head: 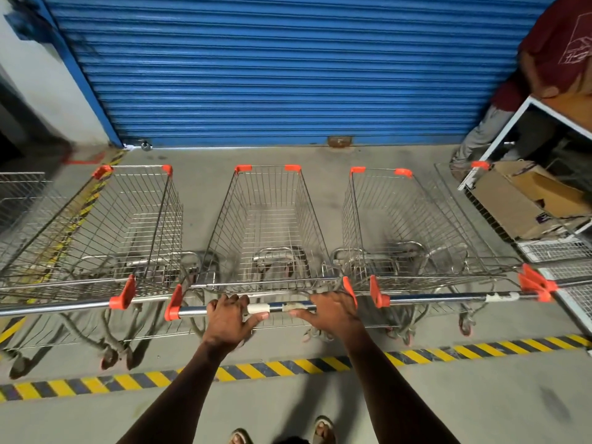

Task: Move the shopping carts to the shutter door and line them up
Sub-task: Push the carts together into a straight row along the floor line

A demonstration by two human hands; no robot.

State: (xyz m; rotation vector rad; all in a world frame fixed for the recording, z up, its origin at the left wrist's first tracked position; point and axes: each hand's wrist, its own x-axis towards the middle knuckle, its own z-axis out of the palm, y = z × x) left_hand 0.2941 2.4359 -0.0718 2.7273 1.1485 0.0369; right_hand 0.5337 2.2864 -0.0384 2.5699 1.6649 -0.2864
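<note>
At the far left edge a silver wire basket (19,200) shows only in part. Next to it stands the left silver wire shopping cart with orange corner caps (128,225), its nose toward the blue ribbed metal shutter door (272,68) and one side over a strip of yellow-and-black hazard tape (80,213) on the grey concrete floor (198,193).

The middle silver wire shopping cart (269,225) sits just beside it, also nose to the shutter, with bare floor between its front and the door. Both hands are on its chrome handle bar (272,307): the left hand (229,318) has its fingers (224,301) curled over the bar and clamped on it, thumb underneath near a white tape patch; the right hand (330,312) likewise has its fingers wrapped over the bar, thumb pointing inward.

The right silver wire shopping cart (413,225) stands close against the middle one, handle ends nearly touching, all three in a row facing the door.

Further right, a cart holds flattened brown cardboard boxes (525,200), beside a white-framed counter (512,129). A person in a maroon shirt (560,43) stands at the top right corner. A second hazard-tape line (256,370) crosses the floor behind the carts, in front of the sandalled feet (323,431).
</note>
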